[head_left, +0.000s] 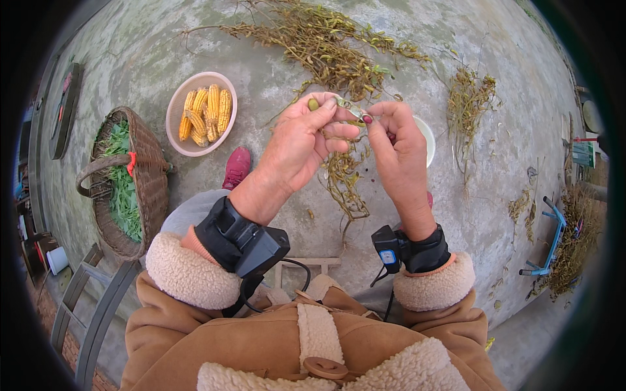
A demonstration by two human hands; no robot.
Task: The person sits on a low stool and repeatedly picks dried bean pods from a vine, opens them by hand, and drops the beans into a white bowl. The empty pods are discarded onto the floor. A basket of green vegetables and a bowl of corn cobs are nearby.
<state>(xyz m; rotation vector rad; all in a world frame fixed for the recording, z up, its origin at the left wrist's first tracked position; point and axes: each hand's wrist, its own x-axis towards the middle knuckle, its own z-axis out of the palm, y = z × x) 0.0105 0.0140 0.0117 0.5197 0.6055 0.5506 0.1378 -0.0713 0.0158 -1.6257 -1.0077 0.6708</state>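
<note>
My left hand (301, 144) and my right hand (399, 151) are raised together over the concrete ground, both pinching a small bean pod (349, 109) between thumbs and fingers. The pod is split, with a greenish bean at its left end and a reddish bean at its right end. A bundle of dry bean stalks (343, 182) hangs below my hands. A white bowl (427, 138) lies on the ground, mostly hidden behind my right hand. Both wrists carry black strapped devices.
A pinkish bowl (175, 117) of yellow corn cobs (207, 114) sits at upper left. A wicker basket (151, 186) of green leaves stands to the left. Dry bean plants (326, 45) are spread across the ground beyond. A blue tool (553, 238) lies at right; my red shoe (236, 167) shows.
</note>
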